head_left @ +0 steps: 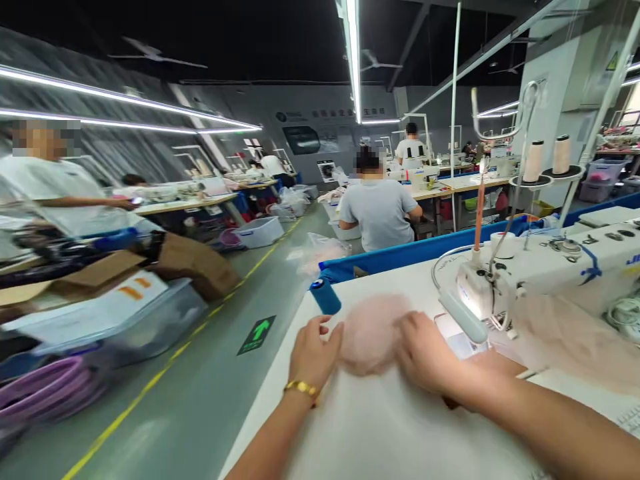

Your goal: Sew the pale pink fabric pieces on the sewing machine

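Observation:
A rounded piece of pale pink fabric [373,333], smeared by motion, is between my two hands over the white sewing table [350,427]. My left hand [315,357], with a gold bracelet at the wrist, is at the fabric's left edge, fingers curled and thumb against it. On the opposite edge my right hand [427,350] is closed, pinching the cloth; its fingertips are partly blurred. A blue thread spool [325,297] lies just beyond my left hand. To the right of my hands stands the white sewing machine [485,287], its lamp lit.
More sheer pink fabric [570,333] lies beside the machine at right. A blue cloth trough [380,257] runs along the table's far edge. Thread cones [562,155] stand above. Left of the aisle are a plastic bin [170,310] and cardboard boxes. Other people sit or stand farther off.

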The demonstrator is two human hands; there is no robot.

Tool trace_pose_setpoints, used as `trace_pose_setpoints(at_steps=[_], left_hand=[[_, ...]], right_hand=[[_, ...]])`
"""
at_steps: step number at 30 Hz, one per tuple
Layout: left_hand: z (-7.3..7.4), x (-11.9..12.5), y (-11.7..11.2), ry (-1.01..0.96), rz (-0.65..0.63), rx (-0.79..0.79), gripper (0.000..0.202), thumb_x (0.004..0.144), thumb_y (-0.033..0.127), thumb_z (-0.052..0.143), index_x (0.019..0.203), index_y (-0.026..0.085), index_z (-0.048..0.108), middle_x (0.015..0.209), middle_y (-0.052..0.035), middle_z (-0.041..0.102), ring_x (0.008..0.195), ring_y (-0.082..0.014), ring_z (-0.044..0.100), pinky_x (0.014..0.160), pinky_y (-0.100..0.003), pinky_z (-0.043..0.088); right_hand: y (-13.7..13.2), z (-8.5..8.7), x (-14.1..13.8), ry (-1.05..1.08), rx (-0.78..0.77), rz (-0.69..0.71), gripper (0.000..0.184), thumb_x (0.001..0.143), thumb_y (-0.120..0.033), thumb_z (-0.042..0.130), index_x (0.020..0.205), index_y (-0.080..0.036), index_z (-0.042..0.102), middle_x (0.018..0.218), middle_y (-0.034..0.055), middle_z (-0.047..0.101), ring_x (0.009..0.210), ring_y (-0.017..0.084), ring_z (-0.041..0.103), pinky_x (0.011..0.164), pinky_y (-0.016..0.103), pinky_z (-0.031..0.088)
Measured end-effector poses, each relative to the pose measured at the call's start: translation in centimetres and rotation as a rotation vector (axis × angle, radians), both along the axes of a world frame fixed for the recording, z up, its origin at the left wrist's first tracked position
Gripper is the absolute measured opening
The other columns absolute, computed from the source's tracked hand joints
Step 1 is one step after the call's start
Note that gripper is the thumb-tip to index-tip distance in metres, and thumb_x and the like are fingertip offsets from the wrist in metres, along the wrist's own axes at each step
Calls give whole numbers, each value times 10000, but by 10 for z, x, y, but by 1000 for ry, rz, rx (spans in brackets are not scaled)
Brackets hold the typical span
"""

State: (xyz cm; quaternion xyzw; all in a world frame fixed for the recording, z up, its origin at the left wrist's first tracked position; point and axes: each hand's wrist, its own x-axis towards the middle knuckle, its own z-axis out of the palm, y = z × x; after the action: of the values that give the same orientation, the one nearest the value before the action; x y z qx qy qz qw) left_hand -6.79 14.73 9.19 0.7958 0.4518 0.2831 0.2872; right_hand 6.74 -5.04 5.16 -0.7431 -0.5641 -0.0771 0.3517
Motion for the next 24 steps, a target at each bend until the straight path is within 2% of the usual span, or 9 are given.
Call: trace_pose_setpoints(at_steps=[2,4,6,9,12,15,18,21,24], left_hand=[[-3,-16,-5,-38,-6,101,500,798,517,583,1141,159,647,1030,-106,638,862,-290,604,825,-432,534],[-9,-31,-18,-64,-109,176,545,816,603,567,1140,178,671,1043,-105,651,835,-283,608,745,-412,554],[-15,-41,-39,-53,-267,194,470,862,611,561,1072,215,703,1030,-95,679,828,-273,619,701,-387,556],[-23,-40,-81,-14,-518,176,320,939,524,566,974,248,724,964,-76,713,830,-261,642,720,-369,557],[-25,-29,-124,18,-755,125,252,980,420,551,947,249,734,943,-77,731,835,-251,658,776,-378,553],[-25,-17,-160,59,-884,17,199,966,342,566,926,234,728,931,-75,727,871,-249,659,823,-377,533],[-28,-6,-186,61,-875,-248,264,953,415,624,1084,210,726,1058,-91,725,970,-253,656,873,-367,518],[-35,9,-201,-59,-814,-634,649,801,509,813,1334,187,629,1263,-125,678,1069,-265,656,885,-351,522],[-40,21,-207,-177,-807,-805,588,698,516,888,1117,157,684,1006,-66,697,900,-216,651,799,-314,495]], right_hand=[[-49,-11,-19,-145,-25,136,133,943,-323,703,849,-230,685,924,17,723,783,180,635,666,308,515],[-105,-19,-25,-246,-6,185,221,952,-189,598,736,-225,623,808,11,704,685,174,577,620,324,449],[-157,-23,-10,-302,19,130,240,959,-73,483,896,-190,683,898,71,736,727,199,586,636,343,422],[-210,-25,33,-428,52,-228,272,1016,-147,517,1231,-161,683,1151,137,753,1023,282,638,848,411,465],[-229,-25,63,-428,60,-380,226,1042,-184,525,1166,-173,713,1025,114,769,953,287,644,797,411,449],[-232,-21,53,-322,80,-266,222,1068,-213,501,1075,-219,724,917,54,749,860,233,654,769,376,477],[-235,-16,23,-20,136,-111,215,1064,-293,546,1176,-277,728,987,37,759,917,215,699,824,339,554],[-238,-17,3,340,149,-156,218,1033,-439,611,1100,-293,758,1005,30,778,930,218,731,812,285,597],[-236,-26,1,689,132,-225,373,977,-610,640,992,-252,744,986,43,777,921,228,734,794,265,609]])
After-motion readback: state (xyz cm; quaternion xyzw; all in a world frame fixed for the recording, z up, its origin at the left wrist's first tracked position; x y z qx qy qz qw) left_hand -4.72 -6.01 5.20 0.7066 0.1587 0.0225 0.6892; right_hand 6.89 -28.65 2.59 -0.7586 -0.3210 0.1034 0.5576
